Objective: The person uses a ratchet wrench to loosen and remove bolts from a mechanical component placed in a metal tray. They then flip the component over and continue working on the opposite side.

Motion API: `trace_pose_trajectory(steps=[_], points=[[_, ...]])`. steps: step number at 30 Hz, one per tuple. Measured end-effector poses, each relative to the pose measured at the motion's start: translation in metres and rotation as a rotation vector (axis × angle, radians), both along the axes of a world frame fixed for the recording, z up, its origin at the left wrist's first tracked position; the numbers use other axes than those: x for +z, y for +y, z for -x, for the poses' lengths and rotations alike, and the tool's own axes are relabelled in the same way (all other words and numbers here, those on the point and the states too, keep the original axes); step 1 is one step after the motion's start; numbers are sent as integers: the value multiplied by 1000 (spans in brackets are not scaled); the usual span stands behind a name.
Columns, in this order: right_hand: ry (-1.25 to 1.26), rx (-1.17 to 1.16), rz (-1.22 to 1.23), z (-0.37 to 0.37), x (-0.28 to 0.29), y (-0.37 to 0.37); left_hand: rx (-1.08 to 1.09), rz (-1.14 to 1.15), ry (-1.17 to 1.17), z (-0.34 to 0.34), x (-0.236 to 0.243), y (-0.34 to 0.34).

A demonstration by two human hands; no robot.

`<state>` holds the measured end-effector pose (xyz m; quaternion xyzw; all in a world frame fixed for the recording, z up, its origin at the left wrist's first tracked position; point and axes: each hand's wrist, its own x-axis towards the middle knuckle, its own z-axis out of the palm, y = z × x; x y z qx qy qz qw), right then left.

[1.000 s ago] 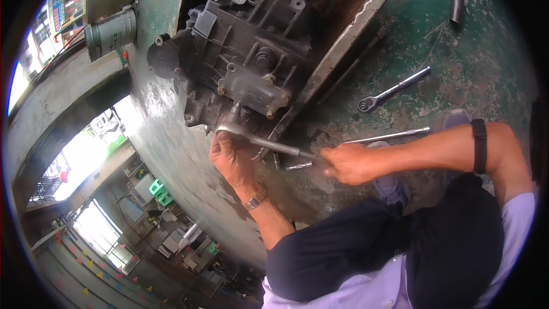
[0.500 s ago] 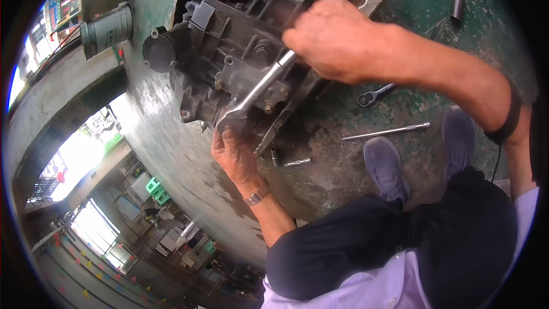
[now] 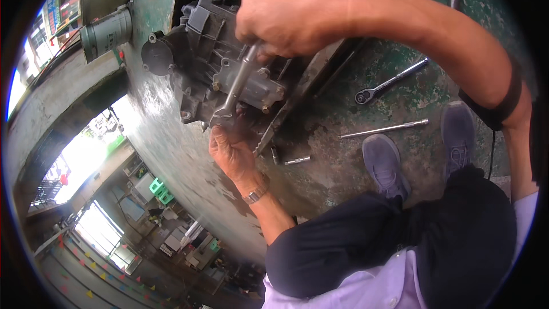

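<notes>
While the right hand (image 3: 297,14) closes around the handle of a long ratchet wrench (image 3: 237,88), the left hand (image 3: 231,151) cups its head from below, against the underside of the dark engine casing (image 3: 211,63) resting on the green floor (image 3: 366,109).

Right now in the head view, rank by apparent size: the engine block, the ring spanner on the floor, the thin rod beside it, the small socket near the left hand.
1. engine block
2. ring spanner and thin rod: alike in length, unranked
3. small socket
</notes>
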<state>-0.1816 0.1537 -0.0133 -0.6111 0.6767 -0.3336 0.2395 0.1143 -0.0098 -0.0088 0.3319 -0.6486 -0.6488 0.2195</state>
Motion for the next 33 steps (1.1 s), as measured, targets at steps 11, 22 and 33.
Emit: trace_pose_trajectory(steps=[11, 22, 33], points=[[-923, -26, -306, -186, -43, 62, -20, -45, -72, 13, 14, -2], [-1, 86, -28, 10, 24, -8, 81, 11, -44, 9, 2, -3], [-955, 147, -377, -178, -36, 58, 75, -11, -45, 16, 10, -2]])
